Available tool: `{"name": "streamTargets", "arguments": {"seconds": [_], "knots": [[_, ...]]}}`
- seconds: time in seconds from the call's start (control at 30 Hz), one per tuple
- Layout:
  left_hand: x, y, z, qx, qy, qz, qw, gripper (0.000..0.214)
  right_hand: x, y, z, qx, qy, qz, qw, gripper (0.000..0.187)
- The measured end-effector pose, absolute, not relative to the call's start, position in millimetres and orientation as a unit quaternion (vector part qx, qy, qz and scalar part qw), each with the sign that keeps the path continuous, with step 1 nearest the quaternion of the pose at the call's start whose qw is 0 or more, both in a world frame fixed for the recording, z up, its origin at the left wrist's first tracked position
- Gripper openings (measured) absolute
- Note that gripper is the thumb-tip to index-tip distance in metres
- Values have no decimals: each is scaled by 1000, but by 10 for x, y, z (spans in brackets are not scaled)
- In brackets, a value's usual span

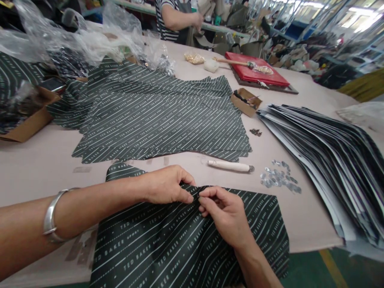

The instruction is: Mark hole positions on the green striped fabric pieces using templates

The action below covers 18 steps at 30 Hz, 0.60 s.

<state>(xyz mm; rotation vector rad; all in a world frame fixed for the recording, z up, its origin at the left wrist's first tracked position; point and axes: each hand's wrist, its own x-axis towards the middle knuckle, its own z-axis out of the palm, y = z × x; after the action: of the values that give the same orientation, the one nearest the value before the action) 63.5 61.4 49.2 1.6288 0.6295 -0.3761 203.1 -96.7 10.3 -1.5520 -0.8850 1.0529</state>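
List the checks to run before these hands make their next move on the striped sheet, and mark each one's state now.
1. Left hand pinches the top edge of the striped sheet: ok.
2. Right hand pinches the same edge, right beside the left: ok.
3. Sheet wholly on the table: not ok, its near part hangs over the table's edge.
4. White-handled tool clear of the sheet: ok, it lies just beyond the pinched edge.
5. Silver discs clear of the sheet: ok, they lie loose to the right of it.
6. Something small held between the fingers: cannot tell.
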Motion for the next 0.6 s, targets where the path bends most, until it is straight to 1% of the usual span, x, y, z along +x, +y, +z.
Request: {"name": "streamTargets", "arguments": {"seconds": [0.13,0.3,0.37,0.4,0.5,0.53,0.6], "knots": [[610,574,483,752,267,-144,586,17,2030,-971,85,-642,-388,429,503,8],[585,436,519,846,256,-81,462,9,2030,-1001,57,-642,-431,407,486,9],[571,368,527,872,253,-56,414,8,2038,-1017,50,-650,-453,373,484,8],[561,338,526,885,245,-46,392,10,2046,-1024,48,-654,-465,346,486,9],[520,262,504,930,196,-14,310,8,2087,-1040,58,-655,-517,267,482,33],[505,240,494,946,177,1,272,7,2104,-1045,67,-648,-540,253,473,36],[478,201,474,969,146,38,196,6,2129,-1060,88,-631,-584,236,452,29]]}}
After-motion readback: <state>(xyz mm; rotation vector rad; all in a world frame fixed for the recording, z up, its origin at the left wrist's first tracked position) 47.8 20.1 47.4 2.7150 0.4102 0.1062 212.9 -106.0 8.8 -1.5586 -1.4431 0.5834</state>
